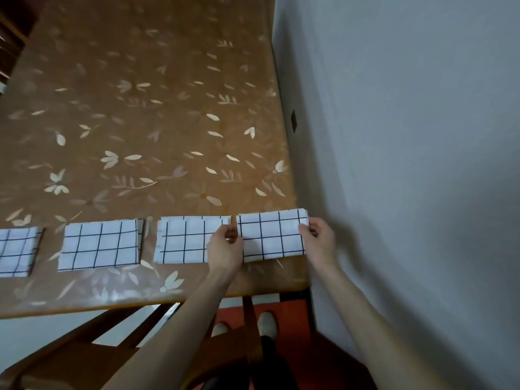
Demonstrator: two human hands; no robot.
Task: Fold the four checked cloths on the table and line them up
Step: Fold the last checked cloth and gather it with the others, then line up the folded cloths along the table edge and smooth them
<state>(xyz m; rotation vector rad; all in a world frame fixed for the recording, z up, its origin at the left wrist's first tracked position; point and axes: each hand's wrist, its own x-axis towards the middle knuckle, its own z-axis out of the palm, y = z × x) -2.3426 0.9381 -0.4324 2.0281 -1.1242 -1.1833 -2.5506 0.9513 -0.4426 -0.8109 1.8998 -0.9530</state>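
Four folded white cloths with black checks lie in a row near the table's front edge. The rightmost cloth (271,235) sits by the table's right end. My left hand (225,244) pinches its left edge and my right hand (319,237) pinches its right edge. Left of it lies the third cloth (183,239), partly covered by my left hand. Further left is the second cloth (100,244). The leftmost cloth (17,250) is cut off by the frame's edge.
The table (140,108) carries a brown cover with a pale leaf print. A grey wall (408,136) stands right beside the table's right end. A wooden chair (84,347) and my feet on a red floor show below the front edge.
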